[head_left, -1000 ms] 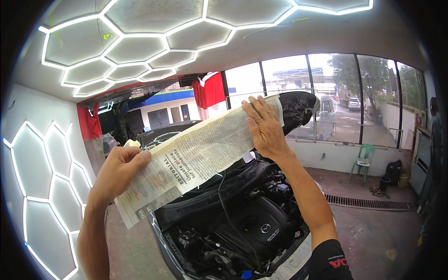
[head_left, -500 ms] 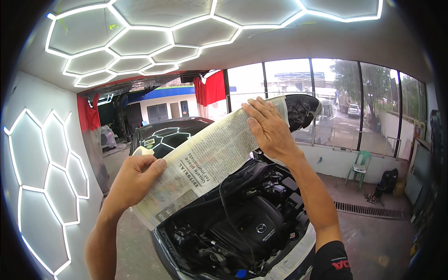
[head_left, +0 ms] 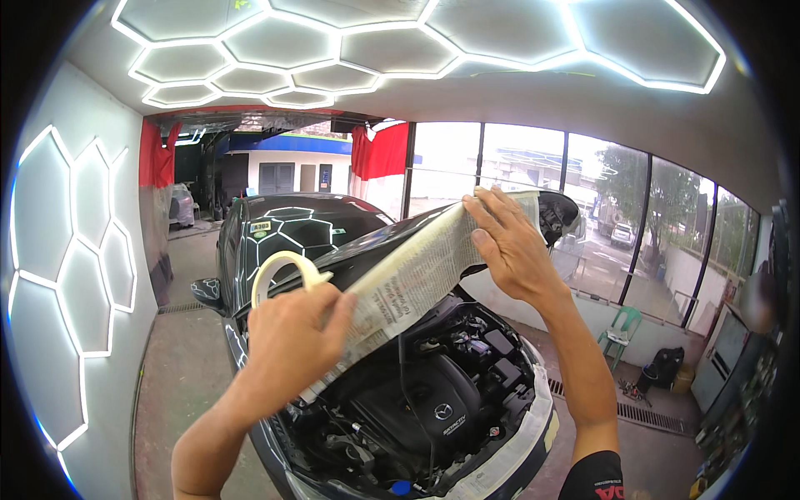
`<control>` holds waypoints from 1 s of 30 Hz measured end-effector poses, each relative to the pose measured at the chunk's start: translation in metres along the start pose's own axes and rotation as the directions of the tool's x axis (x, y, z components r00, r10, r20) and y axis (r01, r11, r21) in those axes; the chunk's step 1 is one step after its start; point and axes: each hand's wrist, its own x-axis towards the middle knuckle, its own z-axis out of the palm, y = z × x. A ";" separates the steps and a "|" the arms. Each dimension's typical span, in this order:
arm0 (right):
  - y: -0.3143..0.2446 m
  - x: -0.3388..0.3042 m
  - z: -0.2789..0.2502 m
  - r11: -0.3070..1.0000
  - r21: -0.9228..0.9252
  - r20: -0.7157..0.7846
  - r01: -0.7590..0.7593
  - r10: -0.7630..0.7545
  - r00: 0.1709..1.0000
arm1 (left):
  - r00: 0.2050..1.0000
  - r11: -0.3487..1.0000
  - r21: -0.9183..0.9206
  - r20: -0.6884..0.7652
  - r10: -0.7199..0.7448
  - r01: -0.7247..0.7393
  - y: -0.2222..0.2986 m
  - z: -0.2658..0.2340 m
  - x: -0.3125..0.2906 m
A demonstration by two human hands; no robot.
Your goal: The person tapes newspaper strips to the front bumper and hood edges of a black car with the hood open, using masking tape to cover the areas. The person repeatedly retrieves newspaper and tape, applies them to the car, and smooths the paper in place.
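Note:
A roll of cream masking tape [head_left: 287, 268] is in my left hand [head_left: 293, 340], which is closed, its thumb beside the near end of a newspaper sheet [head_left: 417, 271]. The sheet stretches along the edge of the raised dark car hood [head_left: 354, 250]. My right hand [head_left: 515, 246] lies on the sheet's far end with fingers extended, pressing it against the hood's edge. Below both hands is the uncovered engine bay, with its black engine cover [head_left: 417, 404]. My left hand hides part of the newspaper's lower end.
A thin prop rod [head_left: 405, 367] rises from the engine bay. Paper masking [head_left: 500, 450] covers the car's front edge. A side mirror [head_left: 207, 291] juts out at left. To the right are a green chair [head_left: 618, 333], a black bag [head_left: 664, 367] and a floor grate [head_left: 654, 417].
The newspaper has moved from in front of the hood to along its edge. My left hand has shifted right and turned, bringing the tape roll into fuller view. The view has tilted too.

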 end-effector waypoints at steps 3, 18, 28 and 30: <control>-0.002 0.001 0.003 1.000 -0.026 0.005 0.006 -0.006 1.000 | 0.994 0.995 0.035 -0.047 0.100 -0.098 0.018 -0.001 -0.015; -0.019 0.003 0.016 0.990 -0.138 -0.027 0.001 -0.005 1.000 | 0.992 0.991 -0.082 0.080 -0.096 0.102 -0.048 0.000 0.021; -0.030 0.003 0.021 0.986 -0.160 -0.038 0.055 -0.061 0.997 | 0.985 0.978 -0.138 0.092 -0.143 0.155 -0.044 -0.002 0.020; -0.034 0.002 0.021 0.982 -0.179 -0.039 0.061 -0.069 0.997 | 0.984 0.982 -0.104 0.101 -0.145 0.155 -0.045 -0.004 0.023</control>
